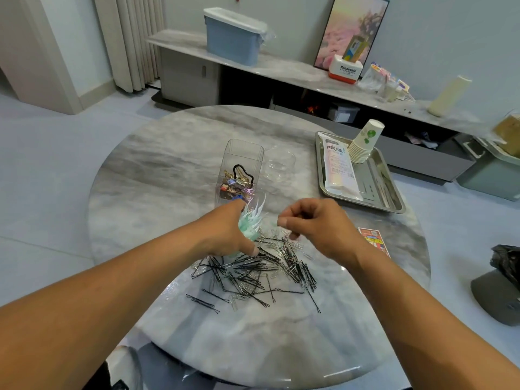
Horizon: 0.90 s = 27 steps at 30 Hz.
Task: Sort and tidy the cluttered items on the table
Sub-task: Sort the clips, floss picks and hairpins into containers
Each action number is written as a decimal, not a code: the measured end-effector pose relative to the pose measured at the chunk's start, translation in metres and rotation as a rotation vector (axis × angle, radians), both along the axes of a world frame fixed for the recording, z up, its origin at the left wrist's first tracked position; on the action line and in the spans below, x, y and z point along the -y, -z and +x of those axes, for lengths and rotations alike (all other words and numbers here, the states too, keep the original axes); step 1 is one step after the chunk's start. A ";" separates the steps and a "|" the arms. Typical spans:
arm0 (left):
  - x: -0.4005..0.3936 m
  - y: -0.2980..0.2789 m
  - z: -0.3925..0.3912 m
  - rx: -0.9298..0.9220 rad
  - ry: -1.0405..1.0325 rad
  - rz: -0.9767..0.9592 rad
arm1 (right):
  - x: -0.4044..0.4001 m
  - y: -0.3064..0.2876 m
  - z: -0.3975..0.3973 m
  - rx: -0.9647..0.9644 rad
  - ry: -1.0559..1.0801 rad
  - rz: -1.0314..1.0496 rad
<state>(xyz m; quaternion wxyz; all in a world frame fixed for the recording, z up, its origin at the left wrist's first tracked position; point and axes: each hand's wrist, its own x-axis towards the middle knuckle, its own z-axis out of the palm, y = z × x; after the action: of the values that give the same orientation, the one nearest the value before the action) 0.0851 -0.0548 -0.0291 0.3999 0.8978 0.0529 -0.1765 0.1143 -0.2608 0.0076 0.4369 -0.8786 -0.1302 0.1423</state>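
Desk: a round grey marble-patterned desk (157, 164) carries all the clutter; both forearms reach over its near edge.
Tray: a rectangular stainless-steel tray (394, 192) sits at the far right of the desk, holding a long white printed packet (339, 167) and a tilted stack of white paper cups with green print (364, 143).
Pile: a loose heap of black bobby pins and silver paper clips (259, 273) is spread over the middle of the desk, just in front of both hands.
Box: a tall clear plastic box (243, 159) stands behind the pile, part-filled with coloured hair clips and a black hair tie; a clear round lid or dish (280, 166) lies just to its right.
Left hand: the left hand (225, 235) rests at the far left of the pile, its fingers curled round a mint-green plastic claw clip (250, 220), whose teeth stick up beside the box.
Right hand: the right hand (318, 223) hangs above the far side of the pile, fingers bent in and thumb close to the fingertips; whether they pinch a clip cannot be told.
Card: a small red and yellow printed card (375, 240) lies on the desk just right of the right wrist.
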 end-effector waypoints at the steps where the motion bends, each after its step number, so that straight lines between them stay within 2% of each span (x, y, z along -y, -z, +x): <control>1: 0.001 0.001 0.000 0.001 0.006 -0.015 | -0.003 -0.001 0.001 0.019 0.022 0.077; 3: 0.003 0.003 0.001 0.011 0.017 -0.040 | -0.009 0.005 0.003 0.048 0.039 0.133; 7: 0.007 0.006 0.000 0.009 0.017 -0.028 | -0.013 0.022 0.006 0.071 0.050 0.077; 12: 0.002 0.007 0.002 -0.001 0.000 -0.001 | -0.009 0.011 0.009 0.126 -0.073 0.072; 16: 0.006 0.002 -0.002 0.026 0.050 -0.044 | -0.017 0.010 0.007 0.065 -0.170 0.040; 20: 0.012 0.003 -0.004 0.031 0.067 -0.146 | -0.026 0.021 0.004 0.037 -0.200 0.149; 24: 0.009 0.003 0.001 0.016 -0.047 -0.242 | -0.029 0.025 0.002 0.165 -0.045 0.352; 27: 0.005 0.005 0.005 0.023 -0.160 -0.297 | -0.022 0.031 0.003 0.196 0.089 0.349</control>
<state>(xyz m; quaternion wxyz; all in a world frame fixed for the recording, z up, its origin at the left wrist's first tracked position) 0.0902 -0.0599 -0.0342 0.5415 0.8238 0.0927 -0.1397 0.1173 -0.2386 -0.0234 0.5736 -0.8041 -0.1556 0.0118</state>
